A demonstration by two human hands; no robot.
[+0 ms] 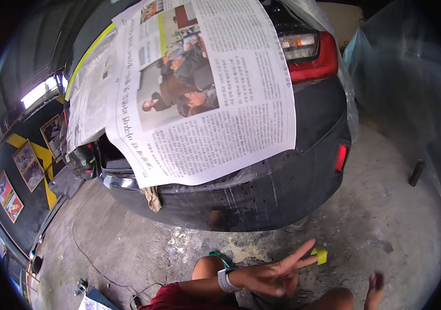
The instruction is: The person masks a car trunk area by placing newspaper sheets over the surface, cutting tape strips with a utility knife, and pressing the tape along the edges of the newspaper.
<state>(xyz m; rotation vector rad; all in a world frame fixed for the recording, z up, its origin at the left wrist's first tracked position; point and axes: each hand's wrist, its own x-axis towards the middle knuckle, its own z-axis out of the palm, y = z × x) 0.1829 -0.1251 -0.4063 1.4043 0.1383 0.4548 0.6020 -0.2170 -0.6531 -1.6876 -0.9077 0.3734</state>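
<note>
My left hand point(278, 273), with a pale watch point(226, 281) on its wrist, reaches out low in the picture. Its fingers are spread, and a short piece of yellow-green tape point(321, 256) clings to one fingertip. Only part of my right hand point(375, 285) shows at the bottom right, blurred; whether it holds anything cannot be told. Before me is a dark car bumper point(259, 197), scuffed and streaked. Newspaper sheets point(243, 128) cover the car body above it. A red and clear tail light point(313, 58) and a red reflector point(341, 157) remain uncovered.
Clear plastic sheeting point(402, 89) hangs at the right, near a dark cylinder point(417, 173). A crumpled brown paper piece point(152, 199) sticks out under the newspaper. A cable point(89, 259) crosses the concrete floor point(127, 240). Framed pictures point(8, 195) are on the left wall.
</note>
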